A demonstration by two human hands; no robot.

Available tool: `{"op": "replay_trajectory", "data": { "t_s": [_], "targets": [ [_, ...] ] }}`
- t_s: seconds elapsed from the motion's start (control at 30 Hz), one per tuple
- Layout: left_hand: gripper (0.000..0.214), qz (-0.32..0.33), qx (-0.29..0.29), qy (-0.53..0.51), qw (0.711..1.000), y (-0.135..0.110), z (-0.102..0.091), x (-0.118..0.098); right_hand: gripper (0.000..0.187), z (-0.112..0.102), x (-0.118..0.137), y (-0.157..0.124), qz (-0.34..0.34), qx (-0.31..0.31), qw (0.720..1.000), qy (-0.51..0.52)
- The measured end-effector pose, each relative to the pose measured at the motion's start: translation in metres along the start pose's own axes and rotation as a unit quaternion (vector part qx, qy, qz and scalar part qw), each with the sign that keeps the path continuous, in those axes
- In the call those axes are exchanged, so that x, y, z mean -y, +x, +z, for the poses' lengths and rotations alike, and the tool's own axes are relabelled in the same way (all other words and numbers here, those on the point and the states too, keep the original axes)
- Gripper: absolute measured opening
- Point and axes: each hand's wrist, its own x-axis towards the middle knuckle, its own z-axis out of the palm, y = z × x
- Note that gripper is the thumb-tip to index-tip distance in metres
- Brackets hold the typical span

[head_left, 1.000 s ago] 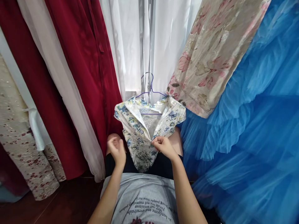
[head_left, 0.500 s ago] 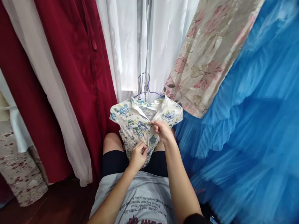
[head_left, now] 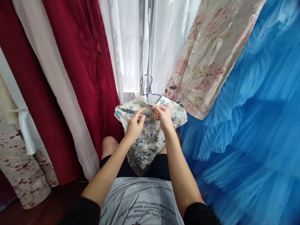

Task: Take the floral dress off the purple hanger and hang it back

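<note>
A short-sleeved white dress (head_left: 150, 132) with blue and yellow flowers hangs from a purple hanger (head_left: 150, 89), in front of my knees. Its lower end drops between my legs. My right hand (head_left: 164, 117) pinches the dress at the top of its middle seam, just below the neckline; any zip pull there is too small to make out. My left hand (head_left: 136, 123) is over the left part of the dress, slightly blurred, fingers apart and fingertips close to the neckline. The seam below my hands lies together.
Dark red gowns (head_left: 79, 68) and a pale sheer panel (head_left: 53, 81) hang at left. White cloth (head_left: 128, 47) hangs behind the hanger. A beige floral garment (head_left: 206, 68) and a full blue tulle skirt (head_left: 253, 131) crowd the right side.
My right hand has risen slightly along the seam, and the open V neckline has closed up to the neck. My left hand has left the lower seam and moved up beside the right.
</note>
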Motion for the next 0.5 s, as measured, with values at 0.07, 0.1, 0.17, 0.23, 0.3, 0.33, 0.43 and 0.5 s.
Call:
{"op": "replay_trajectory", "data": {
  "t_s": [0.07, 0.1, 0.17, 0.23, 0.3, 0.33, 0.43, 0.5],
  "targets": [
    [0.029, 0.049, 0.017, 0.029, 0.998, 0.04, -0.002, -0.011, 0.018, -0.001, 0.0, 0.002, -0.025, 0.015, 0.999, -0.025],
    [0.022, 0.072, 0.029, 0.047, 0.996, 0.054, 0.0, -0.015, 0.019, -0.002, -0.001, 0.005, -0.038, 0.018, 0.998, -0.038],
    [0.013, 0.106, 0.042, 0.081, 0.99, 0.072, 0.003, -0.021, 0.023, -0.003, -0.01, 0.012, -0.066, 0.01, 0.995, -0.069],
    [0.012, 0.122, 0.023, 0.094, 0.988, 0.08, 0.003, -0.024, 0.024, -0.006, -0.027, 0.016, -0.078, -0.021, 0.99, -0.112],
    [0.012, 0.111, -0.039, 0.077, 0.99, 0.085, -0.006, -0.019, 0.023, -0.012, -0.046, 0.012, -0.064, -0.041, 0.985, -0.152],
    [0.012, 0.094, -0.081, 0.058, 0.991, 0.088, -0.015, -0.012, 0.023, -0.015, -0.056, 0.007, -0.048, -0.042, 0.984, -0.164],
    [0.01, -0.011, -0.223, -0.047, 0.974, 0.092, -0.052, 0.024, 0.026, -0.022, -0.077, -0.016, -0.005, -0.018, 0.988, -0.15],
    [0.014, -0.125, -0.31, -0.178, 0.926, 0.083, -0.074, 0.054, 0.026, -0.023, -0.084, -0.033, 0.009, -0.007, 0.992, -0.122]
  ]
}}
